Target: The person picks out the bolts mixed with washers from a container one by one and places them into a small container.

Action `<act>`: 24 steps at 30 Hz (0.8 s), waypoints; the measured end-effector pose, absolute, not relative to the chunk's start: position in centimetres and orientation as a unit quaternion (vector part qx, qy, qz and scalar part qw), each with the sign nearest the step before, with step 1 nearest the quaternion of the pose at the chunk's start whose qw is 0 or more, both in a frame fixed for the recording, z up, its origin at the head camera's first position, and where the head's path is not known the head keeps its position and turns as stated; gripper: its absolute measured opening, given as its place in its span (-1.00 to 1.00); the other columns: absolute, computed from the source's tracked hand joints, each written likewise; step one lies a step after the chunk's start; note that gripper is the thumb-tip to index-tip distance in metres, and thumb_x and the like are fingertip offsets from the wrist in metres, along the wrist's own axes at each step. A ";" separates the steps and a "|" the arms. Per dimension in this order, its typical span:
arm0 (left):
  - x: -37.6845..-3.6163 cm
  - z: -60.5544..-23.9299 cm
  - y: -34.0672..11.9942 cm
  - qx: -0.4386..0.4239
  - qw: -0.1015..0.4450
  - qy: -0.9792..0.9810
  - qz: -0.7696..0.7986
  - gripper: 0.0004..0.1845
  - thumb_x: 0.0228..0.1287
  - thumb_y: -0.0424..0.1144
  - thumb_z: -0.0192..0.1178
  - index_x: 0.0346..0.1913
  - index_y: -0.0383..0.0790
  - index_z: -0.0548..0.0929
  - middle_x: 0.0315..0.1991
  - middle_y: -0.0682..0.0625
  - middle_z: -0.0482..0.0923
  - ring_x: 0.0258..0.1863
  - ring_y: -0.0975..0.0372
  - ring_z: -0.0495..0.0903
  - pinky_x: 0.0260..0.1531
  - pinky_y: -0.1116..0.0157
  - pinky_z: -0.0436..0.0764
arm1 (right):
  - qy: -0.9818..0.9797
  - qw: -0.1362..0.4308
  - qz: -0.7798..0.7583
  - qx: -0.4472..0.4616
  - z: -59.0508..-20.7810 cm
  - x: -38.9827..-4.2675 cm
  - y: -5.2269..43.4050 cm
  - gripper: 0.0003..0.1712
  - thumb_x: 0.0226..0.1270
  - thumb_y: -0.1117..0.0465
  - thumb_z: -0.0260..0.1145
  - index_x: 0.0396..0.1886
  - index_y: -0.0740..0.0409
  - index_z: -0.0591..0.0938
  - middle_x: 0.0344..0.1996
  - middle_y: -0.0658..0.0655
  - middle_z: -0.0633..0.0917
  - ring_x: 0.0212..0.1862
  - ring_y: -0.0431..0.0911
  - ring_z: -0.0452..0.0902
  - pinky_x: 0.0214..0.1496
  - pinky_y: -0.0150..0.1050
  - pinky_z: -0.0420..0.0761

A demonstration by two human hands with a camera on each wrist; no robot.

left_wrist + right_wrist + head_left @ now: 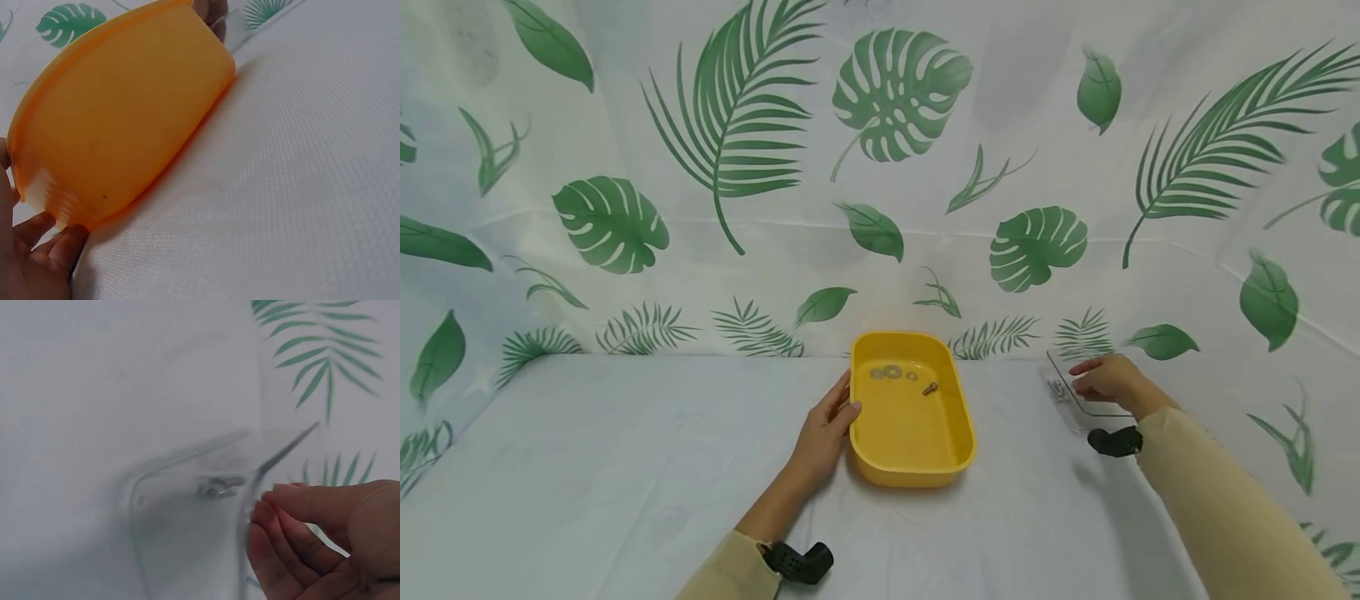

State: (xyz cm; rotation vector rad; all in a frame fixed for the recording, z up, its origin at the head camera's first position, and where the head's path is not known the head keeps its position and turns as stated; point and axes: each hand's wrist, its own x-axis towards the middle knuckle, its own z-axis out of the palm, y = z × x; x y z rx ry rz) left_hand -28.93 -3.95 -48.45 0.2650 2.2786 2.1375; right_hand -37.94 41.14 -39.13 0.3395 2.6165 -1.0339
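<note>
A yellow plastic tray (pixel 955 417) sits mid-table holding a few metal washers (pixel 886 372) and a small screw (pixel 930 388). My left hand (pixel 844 398) rests against its left rim with fingers fairly straight; in the left wrist view the fingertips (pixel 44 240) touch the tray's outer wall (pixel 125 125). To the right lies a clear plastic container (pixel 1101 408) with small metal parts (pixel 1058 389). My right hand (pixel 1086 375) hovers over it, loosely curled. The right wrist view shows those fingertips (pixel 269 509) just beside a screw (pixel 219 487) inside the clear container (pixel 162 537), with nothing seen between them.
A white cloth covers the table (pixel 625 467). A leaf-printed backdrop (pixel 880 167) closes off the back and both sides. Black wrist camera mounts show at my left sleeve (pixel 801 562) and right sleeve (pixel 1112 442).
</note>
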 end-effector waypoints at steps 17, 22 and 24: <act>-28.7 -48.3 -3.8 0.078 0.002 0.733 0.675 -0.38 0.57 -0.13 0.01 0.60 0.10 0.16 0.53 -0.15 0.30 0.53 0.01 0.29 0.47 -0.03 0.38 | 0.889 0.146 -0.435 0.004 -33.1 -36.2 32.3 -0.34 0.53 0.24 0.19 0.49 0.42 0.28 0.20 0.29 0.63 -0.14 -0.34 0.69 0.02 -0.44 0.72; -28.6 -48.3 -3.8 0.081 0.002 0.731 0.678 -0.38 0.57 -0.16 0.01 0.61 0.06 0.16 0.52 -0.19 0.31 0.51 -0.02 0.33 0.42 -0.02 0.45 | 0.867 0.167 -0.469 -0.007 -32.9 -35.6 29.5 -0.36 0.55 0.22 0.16 0.52 0.35 0.28 0.34 0.39 0.51 0.10 -0.12 0.69 0.19 -0.30 0.68; -28.6 -48.2 -3.8 0.082 0.002 0.729 0.680 -0.38 0.57 -0.16 0.01 0.60 0.05 0.16 0.51 -0.20 0.32 0.50 -0.02 0.35 0.41 -0.01 0.47 | 0.855 0.173 -0.490 -0.011 -32.8 -35.3 28.2 -0.36 0.56 0.23 0.15 0.52 0.34 0.27 0.37 0.38 0.49 0.16 -0.08 0.68 0.24 -0.25 0.66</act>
